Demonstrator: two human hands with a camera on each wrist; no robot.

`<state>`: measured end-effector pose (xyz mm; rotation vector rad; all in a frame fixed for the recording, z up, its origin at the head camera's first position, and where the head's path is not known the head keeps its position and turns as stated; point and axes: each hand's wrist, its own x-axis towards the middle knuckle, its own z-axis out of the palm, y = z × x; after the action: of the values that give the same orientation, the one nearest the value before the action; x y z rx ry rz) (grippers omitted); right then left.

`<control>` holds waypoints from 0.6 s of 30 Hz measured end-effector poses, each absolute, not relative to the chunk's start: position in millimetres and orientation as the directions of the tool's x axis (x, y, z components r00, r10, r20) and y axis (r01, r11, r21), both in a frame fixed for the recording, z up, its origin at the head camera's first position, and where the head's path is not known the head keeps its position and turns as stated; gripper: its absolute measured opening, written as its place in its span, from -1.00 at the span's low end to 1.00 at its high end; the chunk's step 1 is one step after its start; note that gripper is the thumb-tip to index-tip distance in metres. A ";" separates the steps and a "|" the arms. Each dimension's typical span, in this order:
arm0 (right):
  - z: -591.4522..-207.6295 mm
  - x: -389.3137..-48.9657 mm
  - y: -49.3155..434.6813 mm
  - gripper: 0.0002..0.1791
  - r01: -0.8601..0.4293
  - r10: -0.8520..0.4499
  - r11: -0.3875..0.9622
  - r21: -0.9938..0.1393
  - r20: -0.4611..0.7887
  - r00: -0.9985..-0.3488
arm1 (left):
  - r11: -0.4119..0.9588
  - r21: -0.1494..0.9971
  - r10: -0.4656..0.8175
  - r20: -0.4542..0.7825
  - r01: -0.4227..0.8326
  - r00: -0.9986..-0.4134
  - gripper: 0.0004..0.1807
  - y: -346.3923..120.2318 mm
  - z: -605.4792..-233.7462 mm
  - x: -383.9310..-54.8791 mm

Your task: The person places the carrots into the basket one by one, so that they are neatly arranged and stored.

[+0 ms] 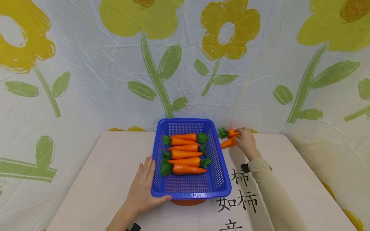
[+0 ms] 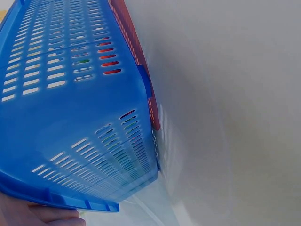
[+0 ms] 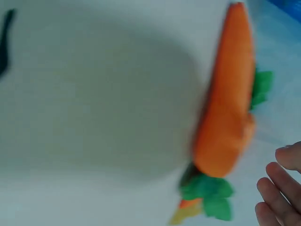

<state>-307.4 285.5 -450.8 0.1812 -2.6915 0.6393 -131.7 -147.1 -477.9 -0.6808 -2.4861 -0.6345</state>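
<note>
A blue plastic basket (image 1: 199,194) with slotted walls holds several orange carrots (image 1: 188,154) with green leafy tops, laid crosswise in a stack of rows. My left hand (image 1: 141,187) rests against the basket's left rim, fingers straight and thumb reaching to its front corner. In the left wrist view, fingers (image 2: 42,214) show just below the rim. Right of the basket, two carrots (image 1: 229,142) lie close together on the table. My right hand (image 1: 247,142) is over their right ends; in the right wrist view its fingers (image 3: 277,197) stand apart from the nearer carrot (image 3: 228,99).
Beneath the blue basket is an orange-red perforated piece (image 2: 131,37), its edge (image 1: 188,202) showing at the front. The pale table (image 1: 115,160) bears black written characters (image 1: 244,200) at right. A flower-printed cloth (image 1: 115,64) hangs behind and along both sides.
</note>
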 end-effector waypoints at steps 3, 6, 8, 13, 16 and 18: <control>-464.2 -305.2 290.5 -0.75 -0.186 -0.015 0.886 -0.425 0.374 -0.927 | 0.769 0.303 0.339 0.552 0.562 -0.762 0.37 -147.0 -478.4 -131.2; -474.1 -302.5 289.2 -0.83 -0.141 0.031 0.883 -0.448 0.356 -0.934 | 0.770 0.306 0.338 0.548 0.560 -0.765 0.37 -146.9 -478.6 -130.8; -478.4 -300.9 284.7 -0.86 -0.093 0.074 0.879 -0.468 0.327 -0.942 | 0.771 0.308 0.336 0.546 0.557 -0.767 0.37 -146.8 -478.5 -130.7; -480.0 -297.4 265.6 -0.73 0.023 0.153 0.867 -0.497 0.223 -0.963 | 0.775 0.306 0.336 0.540 0.552 -0.771 0.36 -146.5 -477.8 -130.4; -478.8 -296.7 253.4 -0.57 0.087 0.175 0.874 -0.479 0.141 -0.974 | 0.778 0.305 0.336 0.536 0.550 -0.774 0.36 -146.7 -477.3 -130.0; -478.3 -296.5 246.6 -0.45 0.127 0.191 0.876 -0.465 0.092 -0.977 | 0.778 0.304 0.337 0.537 0.550 -0.773 0.37 -147.1 -477.2 -129.8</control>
<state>-296.5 246.6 -478.3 -0.2482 -2.9107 0.7084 -129.8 -147.1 -477.2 -0.6665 -2.5088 -0.6277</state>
